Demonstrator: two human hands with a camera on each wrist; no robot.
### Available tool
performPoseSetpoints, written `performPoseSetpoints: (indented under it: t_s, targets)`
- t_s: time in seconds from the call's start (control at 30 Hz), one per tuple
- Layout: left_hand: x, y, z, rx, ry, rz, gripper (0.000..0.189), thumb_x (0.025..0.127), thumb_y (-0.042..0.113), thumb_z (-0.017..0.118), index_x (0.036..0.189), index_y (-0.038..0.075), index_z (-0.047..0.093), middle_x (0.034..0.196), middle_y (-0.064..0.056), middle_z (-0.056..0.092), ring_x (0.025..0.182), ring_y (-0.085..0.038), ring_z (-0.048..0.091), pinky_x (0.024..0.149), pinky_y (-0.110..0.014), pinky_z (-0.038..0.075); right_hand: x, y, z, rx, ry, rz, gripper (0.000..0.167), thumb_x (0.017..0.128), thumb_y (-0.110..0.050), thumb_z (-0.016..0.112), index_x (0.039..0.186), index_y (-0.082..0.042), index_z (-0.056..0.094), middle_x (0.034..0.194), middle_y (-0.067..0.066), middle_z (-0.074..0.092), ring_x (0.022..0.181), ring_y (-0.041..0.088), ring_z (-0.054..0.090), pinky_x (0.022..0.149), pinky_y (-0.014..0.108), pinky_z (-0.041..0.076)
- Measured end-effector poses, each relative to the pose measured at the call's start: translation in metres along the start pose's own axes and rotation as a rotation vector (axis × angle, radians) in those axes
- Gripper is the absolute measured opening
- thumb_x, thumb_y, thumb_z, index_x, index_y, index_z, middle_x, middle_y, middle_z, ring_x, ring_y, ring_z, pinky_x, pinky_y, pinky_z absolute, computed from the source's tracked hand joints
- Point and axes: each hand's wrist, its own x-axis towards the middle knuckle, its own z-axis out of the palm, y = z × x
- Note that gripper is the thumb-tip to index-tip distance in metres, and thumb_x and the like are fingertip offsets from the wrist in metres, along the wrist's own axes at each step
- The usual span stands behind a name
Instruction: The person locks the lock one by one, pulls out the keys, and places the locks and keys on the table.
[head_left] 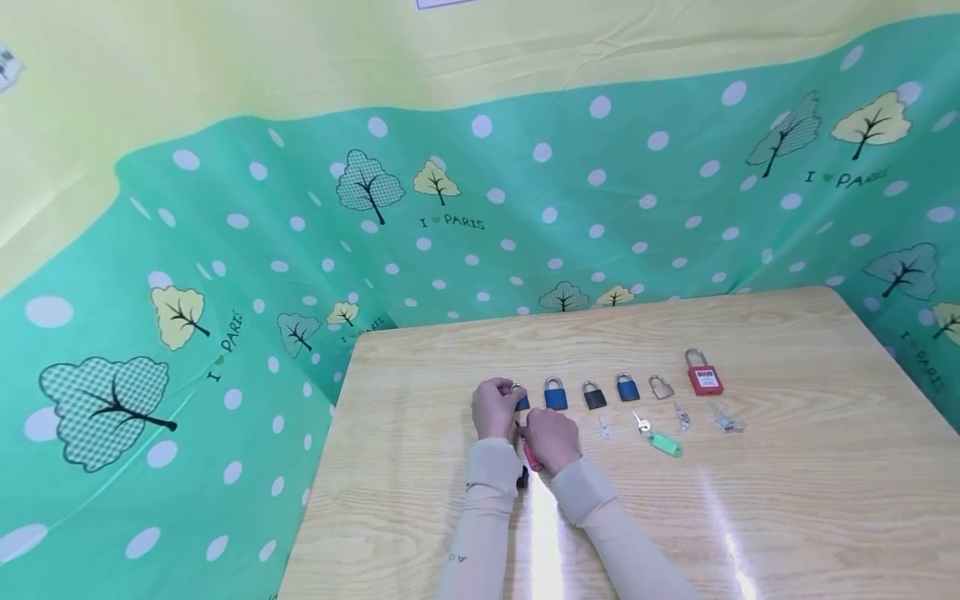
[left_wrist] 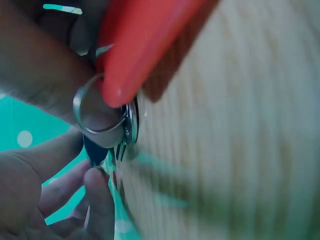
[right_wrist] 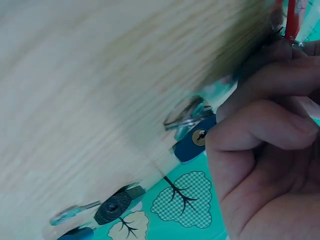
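Observation:
My left hand (head_left: pixel 495 408) pinches a small blue padlock (head_left: pixel 522 402), leftmost of a row; the left wrist view shows its fingers (left_wrist: pixel 100 200) against the dark blue body (left_wrist: pixel 95 151). Close in front, my right hand (head_left: pixel 552 439) has its fingers curled on a bunch of keys (left_wrist: pixel 131 120) with a split ring (left_wrist: pixel 77 105) and a red tag (left_wrist: pixel 137 50). The key tips point toward the padlock; whether one is in its keyhole I cannot tell. In the right wrist view the red tag (right_wrist: pixel 294 20) shows beyond my curled right fingers (right_wrist: pixel 262 125).
Rightward stand two blue padlocks (head_left: pixel 556 397) (head_left: pixel 627 387), a black padlock (head_left: pixel 594 396), a brass-coloured padlock (head_left: pixel 661 387) and a red padlock (head_left: pixel 704 377). Several keys (head_left: pixel 726 419) lie before them, one with a green tag (head_left: pixel 666 444). A black object (head_left: pixel 522 478) lies by my left cuff.

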Motion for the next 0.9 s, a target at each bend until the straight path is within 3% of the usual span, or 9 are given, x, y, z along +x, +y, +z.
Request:
performPoseSetpoints:
  t_s: [0.27,0.4,0.53,0.63,0.77,0.9]
  targets:
    - [0.003,-0.009,-0.005,-0.040,-0.025,0.076,0.029,0.090,0.028,0.074,0.112,0.010,0.072,0.097,-0.004,0.072,0.090,-0.021,0.067,0.081,-0.039,0.055,-0.001,0.009,-0.016,0.085,0.011,0.013,0.036,0.093,-0.034,0.068,0.066,-0.012,0.062,0.058,0.002,0.058,0.052,0.020,0.056,0.046,0.035,0.045]
    - [0.000,-0.008,-0.008,-0.009,-0.058,0.103,0.039,0.088,0.029,0.076,0.120,0.009,0.067,0.104,-0.007,0.067,0.090,-0.022,0.063,0.080,-0.039,0.054,0.002,0.016,-0.030,0.100,0.033,0.024,0.031,0.093,-0.031,0.069,0.072,-0.009,0.065,0.060,0.002,0.058,0.051,0.018,0.054,0.046,0.032,0.044]
    - [-0.001,-0.011,-0.012,0.050,-0.103,0.107,0.051,0.081,0.024,0.083,0.124,0.006,0.063,0.109,-0.011,0.062,0.095,-0.025,0.060,0.083,-0.041,0.053,0.003,0.020,-0.036,0.121,0.020,0.038,0.027,0.094,-0.030,0.068,0.078,-0.009,0.066,0.063,0.002,0.059,0.053,0.016,0.053,0.047,0.031,0.043]
    - [0.003,-0.013,-0.014,0.074,-0.100,0.085,0.053,0.079,0.019,0.084,0.126,0.007,0.062,0.110,-0.010,0.060,0.099,-0.026,0.058,0.086,-0.041,0.053,0.000,0.023,-0.040,0.152,0.004,0.043,0.027,0.095,-0.030,0.067,0.079,-0.009,0.066,0.065,0.001,0.059,0.055,0.016,0.053,0.049,0.030,0.043]
    - [0.008,-0.011,-0.018,0.064,-0.090,0.070,0.053,0.081,0.019,0.082,0.128,0.007,0.061,0.110,-0.009,0.059,0.099,-0.026,0.057,0.088,-0.042,0.052,-0.006,0.034,-0.051,0.184,0.010,0.048,0.029,0.095,-0.029,0.066,0.075,-0.010,0.062,0.064,0.001,0.056,0.056,0.017,0.051,0.052,0.029,0.041]
    - [0.006,-0.009,-0.021,0.038,-0.098,0.099,0.052,0.088,0.025,0.077,0.132,0.005,0.057,0.111,-0.010,0.060,0.099,-0.026,0.058,0.088,-0.043,0.052,-0.017,0.050,-0.068,0.219,0.036,0.029,0.024,0.097,-0.027,0.065,0.080,-0.010,0.063,0.068,0.001,0.057,0.059,0.016,0.051,0.054,0.028,0.041]
